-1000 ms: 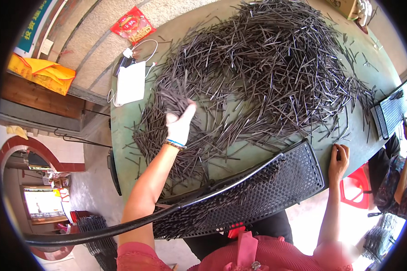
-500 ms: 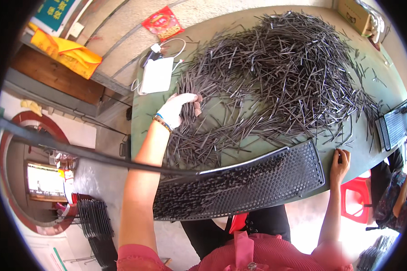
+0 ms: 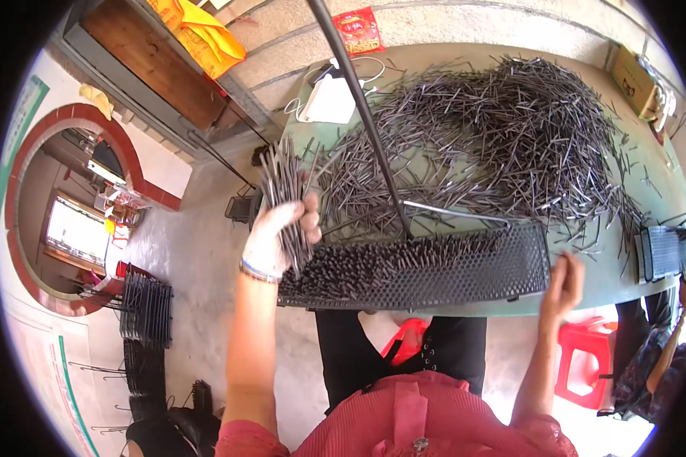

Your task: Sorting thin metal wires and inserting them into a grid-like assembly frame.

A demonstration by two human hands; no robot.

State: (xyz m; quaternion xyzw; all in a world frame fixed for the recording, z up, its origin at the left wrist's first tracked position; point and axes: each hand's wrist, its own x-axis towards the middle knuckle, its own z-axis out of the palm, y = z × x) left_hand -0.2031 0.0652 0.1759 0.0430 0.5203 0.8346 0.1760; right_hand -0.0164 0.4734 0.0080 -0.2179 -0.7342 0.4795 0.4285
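Head view: my left hand [image 3: 276, 238] is raised over the left end of the black perforated tray [image 3: 465, 278], its grip clamped on a bundle of thin dark rods [image 3: 283, 190] that fans upward and stands roughly upright above my fist. The tray lies along the near edge of the green worktop [image 3: 625, 266]; many rods already stand in its holes, densest toward the left half. My right hand [image 3: 562, 280] rests at the tray's right end, fingers curled against its edge; whether that grip is closed on the tray or merely touching it, I cannot tell. Behind the tray a large loose heap of rods [image 3: 511, 137] covers most of the worktop. A white flat item with a cable [image 3: 329, 99] lies at the far left corner. A red plastic stool [image 3: 587, 365] stands below the worktop on the right.
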